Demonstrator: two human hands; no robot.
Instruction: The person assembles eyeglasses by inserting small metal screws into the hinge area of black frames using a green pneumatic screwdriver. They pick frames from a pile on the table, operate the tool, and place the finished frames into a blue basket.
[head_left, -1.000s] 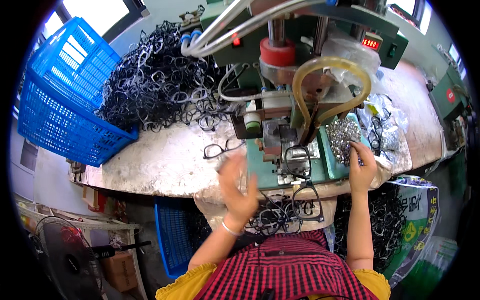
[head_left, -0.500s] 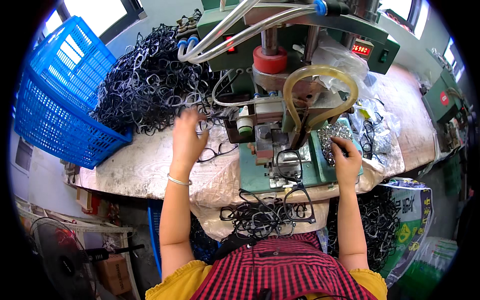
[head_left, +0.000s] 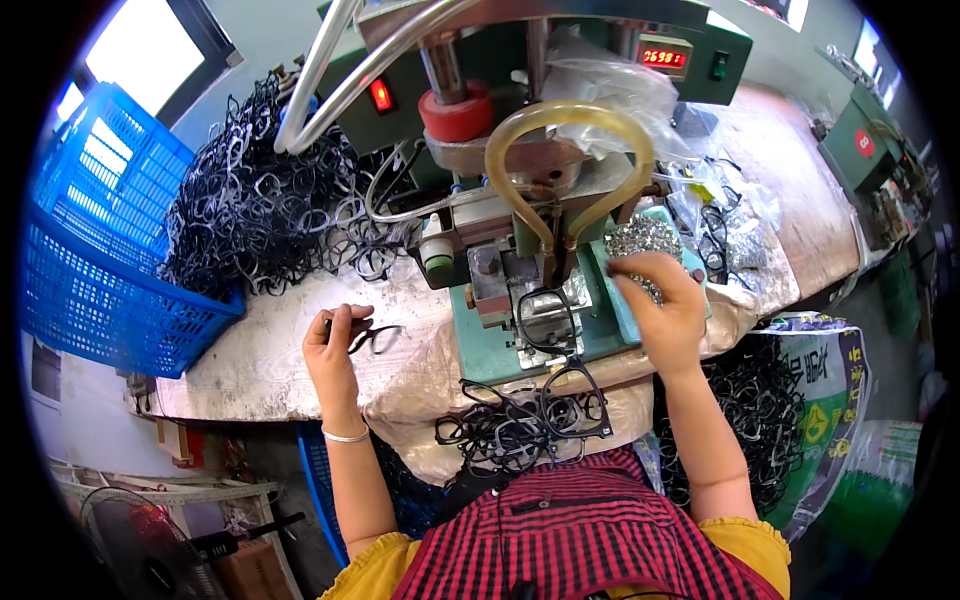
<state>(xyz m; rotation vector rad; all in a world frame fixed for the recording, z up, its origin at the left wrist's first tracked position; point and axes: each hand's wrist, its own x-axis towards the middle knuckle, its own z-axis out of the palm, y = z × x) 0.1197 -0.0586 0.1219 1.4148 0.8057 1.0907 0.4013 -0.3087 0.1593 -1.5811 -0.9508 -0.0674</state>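
On the bench left of the press, my left hand (head_left: 332, 365) is closed with fingertips on one end of a black eyeglass frame (head_left: 378, 338). My right hand (head_left: 662, 310) hovers over the near edge of a green tray (head_left: 622, 312) filled with small shiny metal pieces (head_left: 640, 238). Its thumb and fingers are pinched together; whatever is between them is too small to name. Another black eyeglass frame (head_left: 578, 398) sits upright at the press's metal fixture (head_left: 545, 335), touched by neither hand. Below it, several black frames (head_left: 495, 430) lie heaped at the bench's front edge.
The green press (head_left: 470, 345) has a red collar (head_left: 455, 112) and a yellowish looped hose (head_left: 500, 150). A large pile of dark frames (head_left: 265, 200) and blue baskets (head_left: 110, 270) stand left. At right are a sack of black frames (head_left: 745, 430) and plastic bags (head_left: 745, 205).
My left hand has come down and nearer from beside the pile, closing on the eyeglass frame. My right hand has shifted slightly, still pinched by the tray. The whole view has moved a little.
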